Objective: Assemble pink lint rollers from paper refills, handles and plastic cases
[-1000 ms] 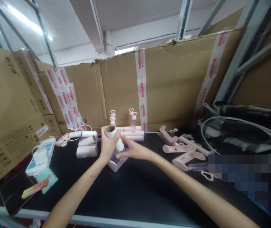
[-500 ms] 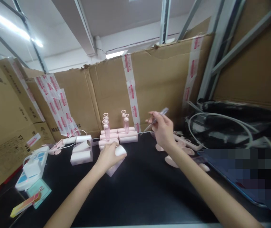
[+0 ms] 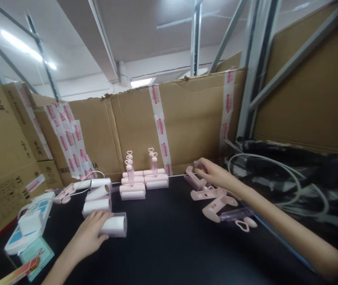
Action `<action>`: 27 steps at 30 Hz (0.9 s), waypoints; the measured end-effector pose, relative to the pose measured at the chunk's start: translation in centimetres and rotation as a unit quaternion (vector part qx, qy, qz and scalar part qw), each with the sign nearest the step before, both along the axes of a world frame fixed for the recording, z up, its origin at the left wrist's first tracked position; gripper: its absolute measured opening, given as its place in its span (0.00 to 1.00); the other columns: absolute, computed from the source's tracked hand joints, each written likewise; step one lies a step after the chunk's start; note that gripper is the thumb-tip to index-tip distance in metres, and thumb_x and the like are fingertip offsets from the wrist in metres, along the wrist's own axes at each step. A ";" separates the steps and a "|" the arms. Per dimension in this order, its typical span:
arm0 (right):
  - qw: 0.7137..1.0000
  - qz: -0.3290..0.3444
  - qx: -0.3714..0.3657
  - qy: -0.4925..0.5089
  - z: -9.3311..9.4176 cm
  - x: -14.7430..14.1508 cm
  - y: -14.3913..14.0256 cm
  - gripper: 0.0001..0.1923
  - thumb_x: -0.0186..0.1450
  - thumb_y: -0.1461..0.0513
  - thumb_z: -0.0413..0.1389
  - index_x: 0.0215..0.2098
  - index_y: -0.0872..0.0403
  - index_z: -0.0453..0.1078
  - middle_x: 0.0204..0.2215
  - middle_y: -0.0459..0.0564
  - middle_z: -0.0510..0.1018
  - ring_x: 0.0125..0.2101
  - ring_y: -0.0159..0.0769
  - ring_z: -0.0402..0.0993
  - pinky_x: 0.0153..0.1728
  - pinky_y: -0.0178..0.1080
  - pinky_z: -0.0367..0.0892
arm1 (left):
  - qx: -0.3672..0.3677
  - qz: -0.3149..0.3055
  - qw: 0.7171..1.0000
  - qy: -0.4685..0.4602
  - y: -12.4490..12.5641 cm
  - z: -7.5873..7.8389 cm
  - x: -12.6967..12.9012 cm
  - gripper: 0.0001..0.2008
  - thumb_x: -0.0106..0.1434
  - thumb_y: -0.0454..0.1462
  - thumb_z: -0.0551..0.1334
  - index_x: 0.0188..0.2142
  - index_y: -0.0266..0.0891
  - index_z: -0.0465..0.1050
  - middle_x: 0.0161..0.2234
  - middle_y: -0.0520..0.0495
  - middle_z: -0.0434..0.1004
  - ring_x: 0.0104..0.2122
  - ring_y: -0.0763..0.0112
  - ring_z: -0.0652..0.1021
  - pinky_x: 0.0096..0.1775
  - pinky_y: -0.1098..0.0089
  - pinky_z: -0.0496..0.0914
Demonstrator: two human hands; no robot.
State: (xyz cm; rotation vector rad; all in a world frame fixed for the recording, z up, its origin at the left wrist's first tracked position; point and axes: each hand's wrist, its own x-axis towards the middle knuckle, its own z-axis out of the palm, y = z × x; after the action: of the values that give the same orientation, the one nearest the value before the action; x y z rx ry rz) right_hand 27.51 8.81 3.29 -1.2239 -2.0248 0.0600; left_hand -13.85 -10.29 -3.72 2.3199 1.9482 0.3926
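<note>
a person's left hand lies on a white roll in a clear case flat on the black counter, fingers curled loosely over its left end. the right hand reaches far right, its grip resting on pink handles; whether it is closed, i cannot tell.

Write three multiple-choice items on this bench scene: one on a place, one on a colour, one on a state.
1. Where does the left hand rest?
A. on the white roll in a clear case
B. on the cardboard wall
C. on the power strip

2. What colour are the loose handles by the right hand?
A. green
B. pink
C. black

3. How does the roll under the left hand lie?
A. upright
B. on its side
C. hanging

Answers: 1 A, the fingers lie on it; 2 B, all look pale pink; 3 B, it lies flat on the black table.
</note>
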 end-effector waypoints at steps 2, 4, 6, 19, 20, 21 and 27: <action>1.000 -0.011 -0.006 -0.020 -0.2 -1.8 0.4 0.11 0.55 0.54 0.54 0.26 0.53 0.67 0.28 0.52 0.76 0.29 0.42 0.73 0.30 0.39 0.64 | 0.017 0.022 1.000 0.004 0.5 -0.3 -2.0 0.24 0.53 0.34 0.58 0.51 0.47 0.66 0.49 0.46 0.69 0.51 0.56 0.68 0.52 0.59 0.61; 0.999 -0.016 -0.011 -0.026 -0.1 -4.5 0.8 0.15 0.57 0.49 0.54 0.28 0.53 0.68 0.30 0.51 0.77 0.30 0.43 0.73 0.29 0.37 0.63 | 0.049 0.050 0.998 0.009 1.3 -0.7 -3.4 0.22 0.53 0.34 0.58 0.49 0.46 0.67 0.49 0.45 0.67 0.50 0.55 0.67 0.52 0.57 0.61; 0.999 -0.014 -0.018 -0.026 0.0 -7.8 1.7 0.20 0.57 0.45 0.52 0.36 0.52 0.70 0.33 0.51 0.79 0.33 0.43 0.74 0.29 0.36 0.63 | 0.075 0.064 0.995 0.008 2.0 -1.0 -4.1 0.22 0.52 0.33 0.58 0.49 0.44 0.66 0.50 0.43 0.65 0.51 0.54 0.66 0.52 0.56 0.61; 0.980 0.188 -0.016 -0.060 2.5 -10.3 -3.0 0.15 0.60 0.52 0.53 0.33 0.54 0.73 0.29 0.50 0.78 0.31 0.39 0.74 0.35 0.36 0.66 | 0.005 -0.112 0.964 -0.242 0.9 3.2 6.9 0.46 0.53 0.46 0.64 0.63 0.44 0.36 0.65 0.37 0.40 0.63 0.55 0.49 0.61 0.52 0.49; 0.958 0.277 -0.039 -0.062 2.6 -10.1 -4.4 0.15 0.61 0.52 0.53 0.32 0.55 0.73 0.30 0.49 0.78 0.32 0.37 0.74 0.36 0.35 0.66 | -0.001 -0.137 0.956 -0.258 1.6 3.8 8.0 0.47 0.52 0.46 0.65 0.63 0.43 0.36 0.65 0.36 0.40 0.64 0.55 0.49 0.61 0.52 0.49; 0.932 0.353 -0.066 -0.060 2.7 -10.1 -5.6 0.14 0.61 0.52 0.54 0.33 0.55 0.72 0.31 0.49 0.77 0.33 0.36 0.74 0.37 0.35 0.67 | -0.003 -0.162 0.949 -0.272 2.5 4.4 9.1 0.49 0.51 0.46 0.66 0.63 0.42 0.37 0.64 0.35 0.43 0.63 0.54 0.50 0.61 0.52 0.49; 0.868 0.462 -0.173 0.058 2.3 -10.0 -9.0 0.27 0.52 0.53 0.64 0.48 0.53 0.66 0.35 0.49 0.74 0.35 0.35 0.72 0.38 0.37 0.68 | -0.131 -0.271 0.884 -0.359 6.6 5.0 12.6 0.41 0.54 0.36 0.60 0.62 0.39 0.37 0.26 0.53 0.73 0.25 0.69 0.77 0.30 0.68 0.72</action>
State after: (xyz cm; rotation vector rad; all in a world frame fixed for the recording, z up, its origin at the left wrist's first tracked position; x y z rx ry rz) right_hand 17.48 -0.16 5.59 -0.3044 -2.3669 0.9651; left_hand -1.20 -3.69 1.32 2.0004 0.9067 0.7338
